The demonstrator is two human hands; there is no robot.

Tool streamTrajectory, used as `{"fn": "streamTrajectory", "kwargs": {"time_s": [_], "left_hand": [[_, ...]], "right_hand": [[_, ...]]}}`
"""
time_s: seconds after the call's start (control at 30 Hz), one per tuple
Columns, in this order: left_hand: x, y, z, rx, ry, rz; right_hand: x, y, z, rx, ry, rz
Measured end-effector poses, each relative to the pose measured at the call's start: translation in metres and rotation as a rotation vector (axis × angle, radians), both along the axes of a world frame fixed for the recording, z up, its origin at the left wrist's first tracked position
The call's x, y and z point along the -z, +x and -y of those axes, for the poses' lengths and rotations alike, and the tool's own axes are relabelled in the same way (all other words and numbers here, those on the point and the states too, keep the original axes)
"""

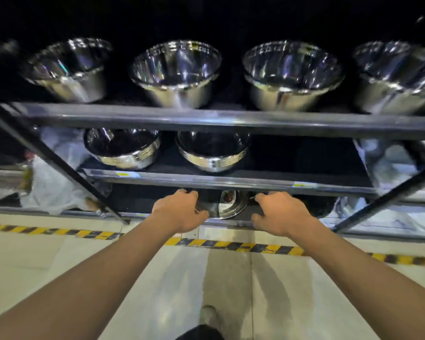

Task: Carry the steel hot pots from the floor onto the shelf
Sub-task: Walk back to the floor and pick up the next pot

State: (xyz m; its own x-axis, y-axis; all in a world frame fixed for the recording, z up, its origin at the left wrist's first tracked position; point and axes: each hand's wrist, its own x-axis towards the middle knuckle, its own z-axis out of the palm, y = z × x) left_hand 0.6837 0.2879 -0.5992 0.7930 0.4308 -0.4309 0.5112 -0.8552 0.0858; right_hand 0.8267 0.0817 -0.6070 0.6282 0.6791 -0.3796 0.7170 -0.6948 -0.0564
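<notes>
Pot in hand: a shiny round steel hot pot point(225, 204) sits between the 2 hands at the bottom tier of the dark metal shelf point(206, 119), just under the middle rail, partly hidden by it.
Done so far: 4 polished steel pots on the top tier point(176, 72) and 2 on the middle tier point(212, 149) already stand in rows.
Left to do: judging by the grip, this pot is not yet released; the right half of the middle tier looks open. Whether more pots wait on the floor cannot be told, as none show on the pale tiled floor point(157, 278).
Left hand point(179, 209): arm stretched forward and down, fingers point(190, 192) curled over the pot's left rim, thumb underneath.
Right hand point(280, 212): mirrored on the far side, fingers point(263, 197) curled around what seems a small side handle; the exact contact is blurred.
Beyond the fingers: shelf interior, dark.
Behind the wrists: a yellow-and-black hazard stripe point(231, 246) crosses the floor.
</notes>
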Motion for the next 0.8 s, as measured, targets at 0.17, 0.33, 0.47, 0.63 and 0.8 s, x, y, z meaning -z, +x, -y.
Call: {"fn": "streamTrajectory", "kwargs": {"time_s": [0.17,0.33,0.47,0.63,0.8], "left_hand": [[-0.183,-0.032,0.032,0.054,0.114,0.109],[-0.328,-0.047,0.045,0.099,0.323,0.251],[-0.397,-0.053,0.040,0.127,0.396,0.367],[-0.444,-0.056,0.011,0.159,0.434,0.434],[-0.467,-0.058,-0.029,0.209,0.424,0.458]], "right_hand": [[-0.187,-0.038,0.032,-0.020,0.072,0.150],[-0.325,-0.062,0.043,-0.027,0.222,0.349],[-0.388,-0.079,0.040,0.007,0.264,0.436],[-0.430,-0.097,0.027,0.077,0.268,0.490],[-0.460,-0.109,-0.001,0.131,0.251,0.511]]}}
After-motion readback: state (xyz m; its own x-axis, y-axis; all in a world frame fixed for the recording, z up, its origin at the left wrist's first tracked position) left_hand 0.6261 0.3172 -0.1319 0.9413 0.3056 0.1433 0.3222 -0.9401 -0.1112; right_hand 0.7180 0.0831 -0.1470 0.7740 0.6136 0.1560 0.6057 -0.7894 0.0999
